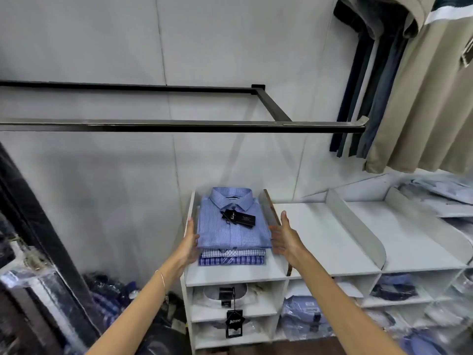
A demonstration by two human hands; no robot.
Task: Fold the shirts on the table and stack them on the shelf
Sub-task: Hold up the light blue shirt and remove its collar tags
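Head view: a white shelf (235, 274) against a grey wall is seen from above, with both forearms reaching in.
Stack: three folded shirts are piled in the leftmost top bay, between two upright dividers.
Top shirt (231, 226): light blue check, collar toward the wall, a black tag (239, 217) lying on its chest.
Middle shirt (230, 252): white with a blue check, only its front edge shown.
Bottom shirt (231, 260): dark blue stripe, only its front edge shown.
Left hand (190, 243): fingers are held straight, grip open, palm laid flat against the left side of the stack.
Right hand (282, 239): fingers are spread, grip open, just beside the right side of the stack; contact cannot be told.
Other bays: the next top bay is bare board; bagged shirts are kept in the lower cubbies.
Rail (179, 125): a black bar is fixed above the shelf.
Hanging clothes (409, 98): dark and beige garments are hung at upper right.
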